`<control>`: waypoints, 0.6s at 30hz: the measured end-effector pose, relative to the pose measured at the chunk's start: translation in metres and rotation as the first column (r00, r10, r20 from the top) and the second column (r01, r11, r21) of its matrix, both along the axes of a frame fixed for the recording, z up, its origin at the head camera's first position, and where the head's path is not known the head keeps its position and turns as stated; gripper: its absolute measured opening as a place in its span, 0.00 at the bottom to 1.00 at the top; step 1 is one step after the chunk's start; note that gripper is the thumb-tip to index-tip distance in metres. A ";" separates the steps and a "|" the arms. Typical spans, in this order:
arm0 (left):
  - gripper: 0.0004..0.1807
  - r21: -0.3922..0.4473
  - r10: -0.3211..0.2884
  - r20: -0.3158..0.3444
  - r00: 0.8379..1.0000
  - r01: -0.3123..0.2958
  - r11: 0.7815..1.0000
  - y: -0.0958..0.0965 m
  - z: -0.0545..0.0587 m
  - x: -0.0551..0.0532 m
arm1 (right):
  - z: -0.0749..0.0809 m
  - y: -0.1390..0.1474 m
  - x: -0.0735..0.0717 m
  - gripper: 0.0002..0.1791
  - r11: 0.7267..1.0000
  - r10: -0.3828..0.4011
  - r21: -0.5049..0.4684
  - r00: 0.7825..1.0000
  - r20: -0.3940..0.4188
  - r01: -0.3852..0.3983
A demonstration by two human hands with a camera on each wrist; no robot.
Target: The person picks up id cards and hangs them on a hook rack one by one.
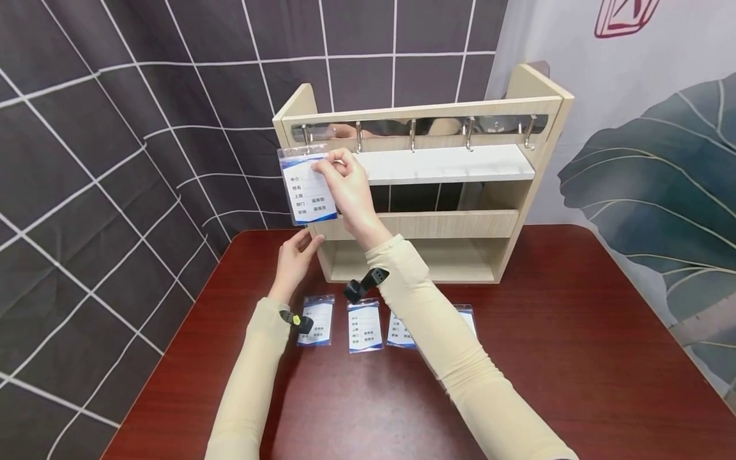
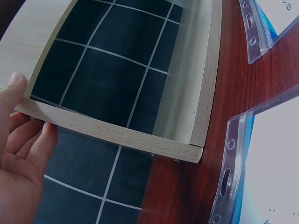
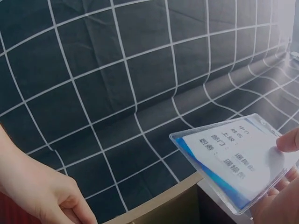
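Observation:
My right hand (image 1: pixel 352 195) pinches an ID badge in a clear plastic sleeve (image 1: pixel 299 198) by its right edge. The badge hangs upright at the rack's left end, its top edge overlapping the leftmost hook (image 1: pixel 305 133) in the head view. In the right wrist view the thumb lies on the front of the badge (image 3: pixel 233 158). Lower down, my left hand (image 1: pixel 294 260) grips the left side panel of a pale wooden rack (image 1: pixel 443 225). The left wrist view shows the thumb and fingers on either side of that panel's edge (image 2: pixel 107 130).
Several more badges lie in a row on the red-brown table (image 1: pixel 356 409), including one badge (image 1: pixel 365 327) before the rack; the right sleeve partly covers others. Metal hooks, such as the middle hook (image 1: pixel 412 134), line the rack's upper rail. A dark checked curtain (image 1: pixel 218 96) hangs behind.

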State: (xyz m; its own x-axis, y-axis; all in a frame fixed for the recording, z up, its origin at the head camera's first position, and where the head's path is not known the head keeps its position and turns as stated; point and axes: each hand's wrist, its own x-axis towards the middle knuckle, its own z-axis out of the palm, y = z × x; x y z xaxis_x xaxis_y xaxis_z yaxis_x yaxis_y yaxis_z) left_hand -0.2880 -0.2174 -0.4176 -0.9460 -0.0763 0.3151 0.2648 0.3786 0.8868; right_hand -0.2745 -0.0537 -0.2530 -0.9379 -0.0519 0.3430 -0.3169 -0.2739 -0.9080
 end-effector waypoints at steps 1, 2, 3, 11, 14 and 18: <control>0.33 -0.002 0.000 -0.002 1.000 0.000 1.000 0.000 0.000 0.000 | 0.000 0.000 0.000 0.08 1.000 -0.002 0.005 1.000 0.002 0.002; 0.33 -0.003 0.001 -0.004 1.000 -0.001 1.000 -0.001 0.000 -0.001 | 0.000 0.000 0.001 0.08 1.000 -0.001 0.008 1.000 0.001 0.001; 0.33 -0.005 0.003 -0.007 1.000 -0.003 1.000 -0.001 0.000 -0.001 | 0.000 0.000 0.001 0.08 1.000 0.005 0.009 1.000 0.004 -0.005; 0.32 0.003 0.014 0.003 1.000 -0.014 1.000 -0.001 0.000 0.000 | 0.001 0.000 0.004 0.11 1.000 0.016 -0.012 0.999 -0.031 -0.017; 0.32 0.012 0.009 0.005 1.000 -0.009 1.000 0.000 0.001 0.001 | 0.001 0.001 0.005 0.09 1.000 0.021 -0.015 1.000 -0.022 -0.021; 0.32 0.008 0.014 0.006 1.000 -0.014 1.000 0.001 0.001 0.002 | 0.001 0.001 0.005 0.07 0.999 0.044 -0.012 0.999 0.005 -0.044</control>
State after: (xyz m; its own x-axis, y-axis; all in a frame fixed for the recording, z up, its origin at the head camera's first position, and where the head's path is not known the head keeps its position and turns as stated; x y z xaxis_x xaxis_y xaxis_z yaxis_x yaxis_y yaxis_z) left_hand -0.2860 -0.2169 -0.4162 -0.9468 -0.0920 0.3085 0.2542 0.3746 0.8917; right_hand -0.2694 -0.0525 -0.2524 -0.9366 -0.0888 0.3391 -0.2999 -0.2979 -0.9063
